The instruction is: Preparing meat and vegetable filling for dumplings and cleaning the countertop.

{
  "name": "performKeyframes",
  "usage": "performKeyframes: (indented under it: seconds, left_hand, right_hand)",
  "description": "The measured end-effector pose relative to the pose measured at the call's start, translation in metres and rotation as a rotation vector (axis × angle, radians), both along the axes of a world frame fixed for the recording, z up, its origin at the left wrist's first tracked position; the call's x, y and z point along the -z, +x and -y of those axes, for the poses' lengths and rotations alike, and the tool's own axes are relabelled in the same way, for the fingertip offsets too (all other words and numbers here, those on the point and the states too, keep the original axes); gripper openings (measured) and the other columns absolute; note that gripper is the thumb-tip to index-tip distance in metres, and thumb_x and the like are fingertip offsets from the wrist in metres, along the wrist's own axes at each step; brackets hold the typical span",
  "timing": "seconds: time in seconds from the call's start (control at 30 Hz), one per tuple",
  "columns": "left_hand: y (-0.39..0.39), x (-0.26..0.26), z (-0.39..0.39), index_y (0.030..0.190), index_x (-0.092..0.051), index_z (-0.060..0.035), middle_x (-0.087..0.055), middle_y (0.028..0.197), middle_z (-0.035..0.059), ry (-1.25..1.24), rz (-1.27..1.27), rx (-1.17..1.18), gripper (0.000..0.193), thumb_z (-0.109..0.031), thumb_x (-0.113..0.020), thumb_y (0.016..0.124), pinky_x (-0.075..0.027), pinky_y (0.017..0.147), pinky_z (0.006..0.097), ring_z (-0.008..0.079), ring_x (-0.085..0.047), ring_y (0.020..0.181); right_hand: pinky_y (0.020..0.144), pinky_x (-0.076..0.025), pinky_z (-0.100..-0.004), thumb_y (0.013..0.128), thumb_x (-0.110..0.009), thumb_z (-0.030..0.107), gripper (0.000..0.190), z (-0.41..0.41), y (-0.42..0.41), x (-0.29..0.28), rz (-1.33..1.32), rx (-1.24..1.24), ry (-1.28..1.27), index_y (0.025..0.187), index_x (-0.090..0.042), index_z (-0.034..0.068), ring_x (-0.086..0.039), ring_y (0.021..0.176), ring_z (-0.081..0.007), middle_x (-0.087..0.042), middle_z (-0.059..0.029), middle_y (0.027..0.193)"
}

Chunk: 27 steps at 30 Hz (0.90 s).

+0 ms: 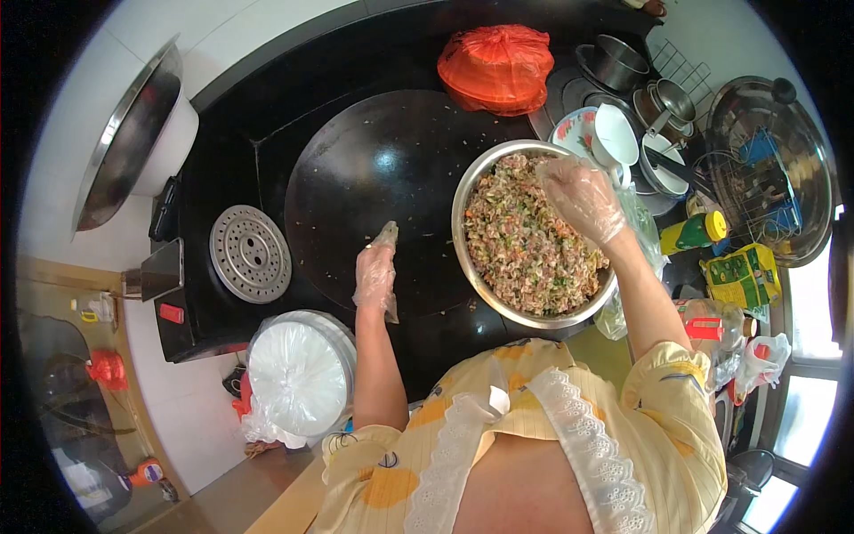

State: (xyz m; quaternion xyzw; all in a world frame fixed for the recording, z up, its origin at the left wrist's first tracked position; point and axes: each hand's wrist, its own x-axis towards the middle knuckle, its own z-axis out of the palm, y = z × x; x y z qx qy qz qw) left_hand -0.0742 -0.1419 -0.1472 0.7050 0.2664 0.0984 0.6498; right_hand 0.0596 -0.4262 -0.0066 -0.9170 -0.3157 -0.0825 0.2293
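Note:
My right hand [582,195], in a clear plastic glove, touches the meat filling mixed with chopped vegetables [527,247] at the upper right of a steel bowl [465,267]. Its fingertips are hidden, so its grip cannot be told. My left hand [377,270], also gloved, is over the near part of a large round black griddle or lid [360,173], left of the bowl. Whether it holds anything is unclear; loose glove plastic sticks out beyond the fingers. Small crumbs of food lie on the black surface around it.
A perforated steel steamer plate [251,253] lies at the left. Near my left forearm stands a plastic-wrapped round container [300,378]. An orange plastic bag [496,70] sits at the back. Bowls [615,135], pots [617,63] and a yellow-capped bottle [694,232] crowd the right.

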Motion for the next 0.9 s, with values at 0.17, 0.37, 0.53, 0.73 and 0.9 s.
performKeyframes:
  seconds: [0.17,0.37,0.53,0.73,0.9]
  left_hand:
    - [-0.004,0.009,0.007,0.092,-0.062,0.0051,-0.064,0.090,0.0097,-0.003,0.181,0.078,0.029,-0.021,-0.050,0.089,-0.047,0.073,0.0289,0.0213,-0.060,0.079]
    - [-0.002,0.002,0.012,0.088,-0.060,-0.0008,-0.061,0.086,0.0132,-1.054,0.253,-0.128,0.032,-0.029,-0.045,0.089,-0.047,0.078,0.0356,0.0267,-0.058,0.081]
    - [-0.001,0.015,0.006,0.091,-0.059,-0.0008,-0.059,0.085,0.0115,-1.011,0.324,-0.202,0.026,-0.026,-0.051,0.087,-0.048,0.075,0.0351,0.0241,-0.057,0.079]
    - [0.001,-0.034,0.024,0.096,-0.056,0.0011,-0.053,0.087,0.0086,-0.956,0.402,-0.384,0.024,-0.018,-0.065,0.085,-0.052,0.076,0.0398,0.0212,-0.055,0.078]
    - [-0.010,-0.035,0.021,0.094,-0.055,0.0001,-0.050,0.093,0.0079,-0.903,0.439,-0.386,0.019,-0.015,-0.063,0.086,-0.049,0.078,0.0389,0.0194,-0.052,0.087]
  right_hand:
    - [0.073,-0.049,-0.0456,0.083,-0.057,0.013,0.013,-0.016,-0.040,0.002,0.078,-0.016,0.102,0.088,-0.066,0.004,-0.061,0.081,-0.0376,-0.064,-0.0179,0.085]
    - [0.074,-0.048,-0.0385,0.084,-0.059,0.012,0.017,-0.044,-0.077,-0.006,-0.259,-0.040,0.214,0.094,-0.064,-0.001,-0.062,0.083,-0.0333,-0.062,-0.0191,0.086]
    - [0.076,-0.049,-0.0381,0.084,-0.057,0.011,0.020,-0.054,-0.091,-0.006,-0.393,-0.105,0.201,0.099,-0.063,-0.001,-0.063,0.086,-0.0338,-0.063,-0.0192,0.093]
    - [0.071,-0.048,-0.0442,0.082,-0.057,0.008,0.011,-0.065,-0.106,0.005,-0.290,-0.160,0.221,0.085,-0.058,-0.002,-0.061,0.081,-0.0394,-0.060,-0.0218,0.081]
    - [0.070,-0.048,-0.0451,0.081,-0.058,0.007,0.012,-0.069,-0.110,0.008,-0.283,-0.180,0.227,0.087,-0.055,-0.002,-0.059,0.082,-0.0404,-0.059,-0.0207,0.084]
